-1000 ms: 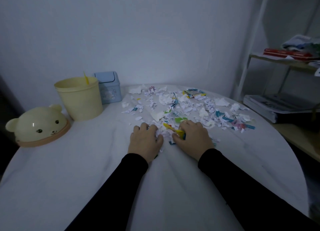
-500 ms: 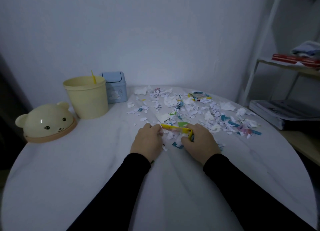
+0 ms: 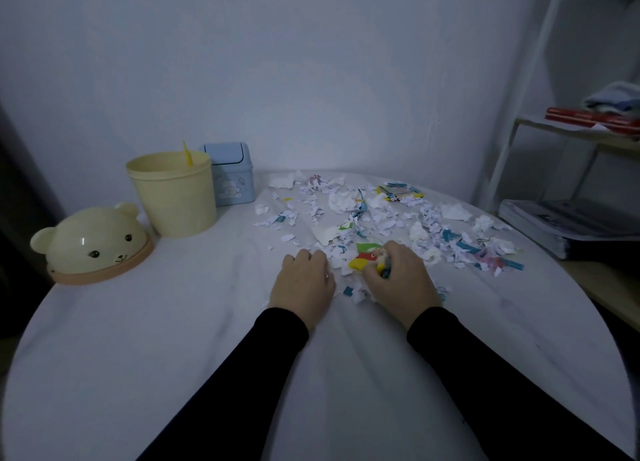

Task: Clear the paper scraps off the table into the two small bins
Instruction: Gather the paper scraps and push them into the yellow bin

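White and coloured paper scraps (image 3: 381,214) are strewn over the far right half of the round white table (image 3: 173,339). My right hand (image 3: 398,280) is closed on a bunch of scraps with a yellow, red and green wrapper piece (image 3: 362,258) sticking out of it. My left hand (image 3: 304,284) rests palm down, fingers curled against scraps at the near edge of the pile. An open pale yellow bin (image 3: 173,194) stands at the far left, with a small blue swing-lid bin (image 3: 230,173) behind it.
A cream bear-shaped lid (image 3: 91,244) lies left of the yellow bin. A yellow strip pokes out of that bin. To the right stands a white shelf (image 3: 588,131) with books and folded cloth, close to the table's edge.
My right hand has bunched the yellow strip and nearby scraps into its fist. My left hand has stayed at the pile's near edge. The camera has shifted slightly.
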The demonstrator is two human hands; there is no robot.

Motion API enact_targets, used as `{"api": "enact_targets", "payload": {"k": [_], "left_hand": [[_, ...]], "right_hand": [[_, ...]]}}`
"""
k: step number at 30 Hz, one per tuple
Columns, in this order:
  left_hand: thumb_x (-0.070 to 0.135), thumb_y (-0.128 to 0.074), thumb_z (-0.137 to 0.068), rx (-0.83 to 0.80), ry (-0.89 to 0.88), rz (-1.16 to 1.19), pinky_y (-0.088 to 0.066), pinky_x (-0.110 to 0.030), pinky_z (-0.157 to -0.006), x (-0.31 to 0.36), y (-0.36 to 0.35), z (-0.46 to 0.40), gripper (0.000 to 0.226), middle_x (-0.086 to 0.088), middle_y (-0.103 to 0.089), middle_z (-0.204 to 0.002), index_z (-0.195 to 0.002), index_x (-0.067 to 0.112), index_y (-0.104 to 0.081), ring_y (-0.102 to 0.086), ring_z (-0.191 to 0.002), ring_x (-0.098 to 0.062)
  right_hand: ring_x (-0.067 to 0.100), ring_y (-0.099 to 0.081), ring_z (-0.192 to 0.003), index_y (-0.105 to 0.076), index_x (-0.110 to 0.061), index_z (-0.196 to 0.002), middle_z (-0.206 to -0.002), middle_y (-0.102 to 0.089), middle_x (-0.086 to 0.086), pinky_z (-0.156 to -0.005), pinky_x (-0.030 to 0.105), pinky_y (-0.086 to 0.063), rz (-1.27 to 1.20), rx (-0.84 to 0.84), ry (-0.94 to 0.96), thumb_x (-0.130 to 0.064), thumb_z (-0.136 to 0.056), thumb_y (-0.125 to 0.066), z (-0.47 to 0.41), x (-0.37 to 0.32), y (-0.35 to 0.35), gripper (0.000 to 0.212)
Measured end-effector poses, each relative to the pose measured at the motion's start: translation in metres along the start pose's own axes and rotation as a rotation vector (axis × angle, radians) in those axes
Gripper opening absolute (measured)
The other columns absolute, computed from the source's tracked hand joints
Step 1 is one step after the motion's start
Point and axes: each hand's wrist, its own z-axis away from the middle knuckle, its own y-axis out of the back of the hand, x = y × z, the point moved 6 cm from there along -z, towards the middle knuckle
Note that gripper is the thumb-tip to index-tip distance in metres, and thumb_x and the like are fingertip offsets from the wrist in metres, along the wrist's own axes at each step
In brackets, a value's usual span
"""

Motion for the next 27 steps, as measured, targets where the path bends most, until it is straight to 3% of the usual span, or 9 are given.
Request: {"api": "enact_targets", "payload": {"k": [3,5,8,11,15,18,23,25,27], "left_hand": [[0.016,-0.037,-0.097,0.022,-0.003,0.056,-0.035,-0.034,-0.082,0.004,0.000,0.000,0.020,-0.012,-0.055,-0.112,-0.113,0.011,-0.048,-0.050,-0.102,-0.032],[0.009,-0.038,-0.095,0.012,0.012,0.099,-0.036,-0.033,-0.083,0.002,-0.002,-0.001,0.025,-0.011,-0.055,-0.114,-0.119,0.013,-0.045,-0.049,-0.105,-0.031],[0.010,-0.038,-0.097,-0.015,0.013,0.119,-0.038,-0.035,-0.086,0.000,-0.003,-0.003,0.023,-0.013,-0.054,-0.115,-0.118,0.010,-0.047,-0.050,-0.107,-0.031],[0.023,-0.042,-0.098,-0.012,0.004,0.126,-0.039,-0.035,-0.084,-0.001,0.000,-0.005,0.024,-0.015,-0.054,-0.111,-0.106,0.004,-0.053,-0.053,-0.103,-0.032],[0.030,-0.051,-0.095,0.036,-0.022,0.192,-0.041,-0.034,-0.085,-0.003,0.005,-0.005,0.030,-0.014,-0.051,-0.110,-0.098,0.002,-0.058,-0.055,-0.099,-0.030],[0.030,-0.051,-0.094,0.049,-0.008,0.192,-0.035,-0.029,-0.078,-0.005,0.006,-0.004,0.027,-0.015,-0.059,-0.102,-0.095,0.005,-0.058,-0.055,-0.097,-0.030],[0.025,-0.061,-0.086,0.230,0.234,0.582,-0.032,-0.016,-0.058,-0.030,0.023,-0.001,0.027,0.001,-0.054,-0.064,-0.063,0.016,-0.048,-0.049,-0.067,-0.016],[0.024,-0.062,-0.085,0.281,0.290,0.717,-0.037,-0.010,-0.055,-0.038,0.030,0.000,0.025,0.003,-0.054,-0.063,-0.065,0.015,-0.051,-0.050,-0.063,-0.014],[0.022,-0.062,-0.086,0.328,0.328,0.844,-0.038,-0.005,-0.054,-0.043,0.038,0.000,0.017,0.004,-0.057,-0.066,-0.074,0.012,-0.057,-0.051,-0.060,-0.008]], "right_hand": [[0.020,-0.044,-0.060,-0.042,-0.018,-0.089,-0.064,-0.045,0.001,-0.052,0.031,-0.030,-0.057,0.005,0.009,-0.020,-0.086,-0.051,0.000,-0.001,0.002,0.010],[0.017,-0.045,-0.061,-0.046,-0.021,-0.100,-0.066,-0.048,0.000,-0.052,0.029,-0.030,-0.053,-0.004,0.049,-0.018,-0.087,-0.050,0.001,-0.003,0.001,0.013],[0.021,-0.048,-0.072,-0.054,-0.015,-0.079,-0.073,-0.051,0.005,-0.057,0.028,-0.031,-0.032,-0.002,0.066,-0.022,-0.090,-0.047,0.000,-0.002,0.000,0.015],[0.022,-0.040,-0.066,-0.035,-0.016,-0.054,-0.061,-0.037,0.003,-0.052,0.026,-0.026,-0.057,0.025,0.051,-0.030,-0.083,-0.041,-0.003,-0.001,0.002,0.032],[0.011,-0.036,-0.056,-0.031,-0.014,-0.049,-0.059,-0.035,0.002,-0.052,0.026,-0.023,-0.084,0.103,0.029,-0.021,-0.084,-0.058,-0.007,-0.008,0.008,0.045],[0.017,-0.033,-0.051,-0.038,-0.008,-0.049,-0.051,-0.039,0.012,-0.052,0.030,-0.026,-0.188,0.176,-0.024,-0.019,-0.084,-0.058,-0.011,-0.012,0.013,0.042],[0.040,-0.043,-0.046,-0.040,0.003,-0.049,-0.047,-0.031,0.018,-0.044,0.028,-0.032,-0.375,0.295,-0.100,-0.030,-0.083,-0.052,-0.025,-0.021,0.019,0.049],[0.048,-0.051,-0.053,-0.045,0.010,-0.055,-0.049,-0.037,0.027,-0.042,0.038,-0.042,-0.490,0.315,-0.137,-0.036,-0.078,-0.048,-0.032,-0.026,0.015,0.052],[0.040,-0.044,-0.043,-0.042,0.010,-0.052,-0.047,-0.034,0.022,-0.039,0.032,-0.036,-0.572,0.340,-0.167,-0.028,-0.082,-0.050,-0.038,-0.034,0.013,0.049]]}}
